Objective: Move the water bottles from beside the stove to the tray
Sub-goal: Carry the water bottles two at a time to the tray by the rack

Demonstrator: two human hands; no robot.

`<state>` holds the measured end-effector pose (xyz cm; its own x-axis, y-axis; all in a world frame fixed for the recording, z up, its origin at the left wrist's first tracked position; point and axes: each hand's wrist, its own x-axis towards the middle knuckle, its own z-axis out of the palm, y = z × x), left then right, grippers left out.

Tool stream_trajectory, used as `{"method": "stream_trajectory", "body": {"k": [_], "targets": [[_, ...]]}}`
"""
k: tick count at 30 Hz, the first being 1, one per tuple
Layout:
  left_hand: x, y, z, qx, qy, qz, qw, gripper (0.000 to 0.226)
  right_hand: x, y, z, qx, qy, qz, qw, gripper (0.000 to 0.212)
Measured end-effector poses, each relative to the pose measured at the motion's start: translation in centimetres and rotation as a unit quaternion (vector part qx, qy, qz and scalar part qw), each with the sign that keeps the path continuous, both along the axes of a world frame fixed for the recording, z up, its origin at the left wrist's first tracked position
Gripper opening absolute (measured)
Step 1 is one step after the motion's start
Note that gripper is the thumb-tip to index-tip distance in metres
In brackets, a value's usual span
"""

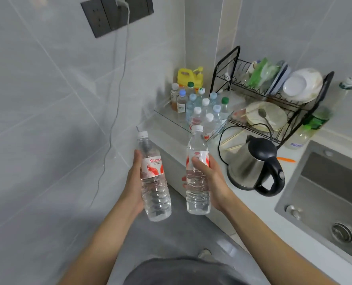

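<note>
left grip (135,182) clasps bottle (155,182) | right grip (209,182) clasps second bottle (197,182) | fingertips hidden

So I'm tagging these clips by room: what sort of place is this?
Most likely a small home kitchen: a steel sink set into the counter, a dish rack holding plates and bowls, and an electric kettle beside it.

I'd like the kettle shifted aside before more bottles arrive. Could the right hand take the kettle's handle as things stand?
Probably not yet: the right hand already grips a water bottle. The kettle stands close by, its handle unobstructed.
</note>
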<state>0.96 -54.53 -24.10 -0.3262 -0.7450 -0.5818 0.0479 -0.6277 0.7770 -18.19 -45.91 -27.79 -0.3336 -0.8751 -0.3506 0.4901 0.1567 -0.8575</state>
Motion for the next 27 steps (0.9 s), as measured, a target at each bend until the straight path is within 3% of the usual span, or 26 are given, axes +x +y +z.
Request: {"method": "stream_trajectory", "body": {"k": [5,12,16,19,23,27], "targets": [[-3.4,-5.2,-0.9,0.034,0.05,-0.003,0.998,0.064,-2.5,-4.3,-0.5,0.011,-0.026,-0.02,0.999,0.039],[-6.8,-15.4,-3.4,0.036,0.101,-0.06,0.992,0.05,-5.0,-11.4,-1.0,0.055,0.023,-0.07,0.996,0.046],[-8.2,-22.2,-5.4,-0.033,0.064,-0.133,0.988,0.056,-5.9,-15.2,-1.6,0.095,0.099,-0.125,0.983,0.054],[-8.5,-26.0,-7.2,-0.102,0.015,-0.187,0.977,0.054,-5.9,-16.4,-2.2,0.1,0.119,-0.166,0.974,0.045],[-9.0,-28.8,-8.4,-0.183,-0.038,-0.279,0.942,0.066,-5.4,-16.4,-3.3,0.112,0.184,-0.207,0.954,0.04],[-9.7,-28.8,-10.1,-0.251,-0.081,-0.363,0.893,0.051,-4.8,-14.3,-5.1,0.151,0.225,-0.249,0.93,0.047]]}}
